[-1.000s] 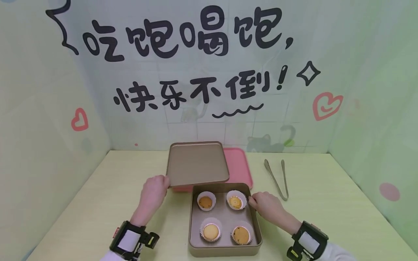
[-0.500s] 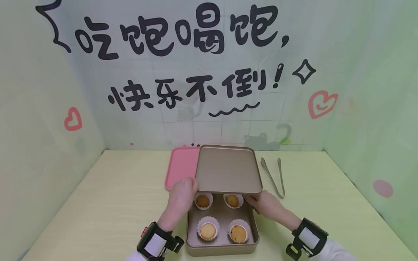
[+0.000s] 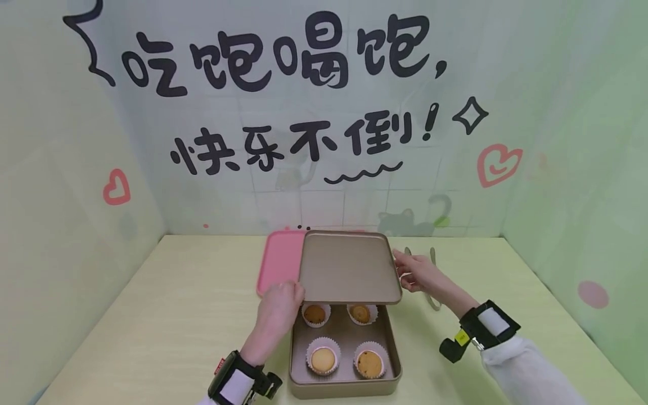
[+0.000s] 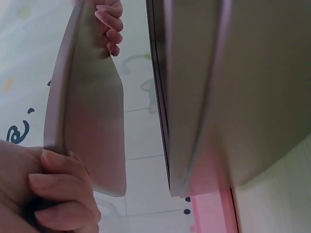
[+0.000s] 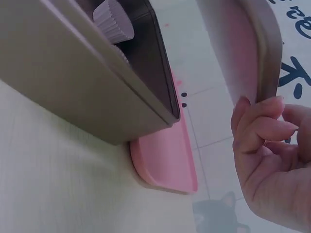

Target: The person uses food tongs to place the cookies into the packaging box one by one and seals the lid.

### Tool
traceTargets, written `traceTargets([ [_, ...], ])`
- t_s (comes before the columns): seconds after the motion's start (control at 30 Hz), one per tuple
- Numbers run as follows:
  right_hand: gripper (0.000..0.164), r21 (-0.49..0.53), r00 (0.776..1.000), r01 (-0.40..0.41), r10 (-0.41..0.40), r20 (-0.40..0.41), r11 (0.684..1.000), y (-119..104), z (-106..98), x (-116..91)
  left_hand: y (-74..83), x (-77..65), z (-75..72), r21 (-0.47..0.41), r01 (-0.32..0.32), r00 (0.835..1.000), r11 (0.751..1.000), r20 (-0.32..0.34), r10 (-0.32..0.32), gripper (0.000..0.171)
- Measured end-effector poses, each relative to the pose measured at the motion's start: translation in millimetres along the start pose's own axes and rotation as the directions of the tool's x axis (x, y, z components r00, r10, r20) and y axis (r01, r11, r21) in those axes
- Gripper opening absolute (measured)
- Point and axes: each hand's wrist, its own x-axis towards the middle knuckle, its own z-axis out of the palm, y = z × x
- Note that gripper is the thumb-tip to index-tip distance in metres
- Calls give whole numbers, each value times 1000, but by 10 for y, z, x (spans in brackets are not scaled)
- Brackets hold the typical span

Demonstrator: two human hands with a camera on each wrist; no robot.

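Note:
A flat bronze-coloured metal lid (image 3: 349, 267) hangs tilted above the back of a deep bronze baking pan (image 3: 344, 389). My left hand (image 3: 280, 306) grips its left front corner, with the fingers curled under the edge in the left wrist view. At the opposite side, my right hand (image 3: 417, 275) holds the lid's right edge between fingers and thumb, as the right wrist view shows. Inside the pan are several small round cakes (image 3: 322, 360) in white paper cups (image 5: 114, 22). The lid partly covers the rear ones from the head view.
A pink tray (image 3: 278, 261) lies behind the pan, partly hidden by the lid. Metal tongs (image 3: 434, 304) rest on the table at the right, partly behind my right hand. A printed curtain (image 3: 324, 208) hangs along the table's back edge.
My left hand has carried the lid rightward from the back left to above the pan. My right hand has left the pan's right rim and moved up to the lid's right edge.

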Motion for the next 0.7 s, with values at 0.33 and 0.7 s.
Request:
traceTargets([
  [0.33, 30, -18, 995, 93, -92, 32, 996, -54, 53, -35, -70, 86, -122, -135, 54, 991, 989, 132, -36, 44],
  [0.7, 33, -37, 992, 121, -120, 29, 992, -73, 96, -21, -180, 498, -103, -254, 99, 984, 962, 170, -56, 37],
])
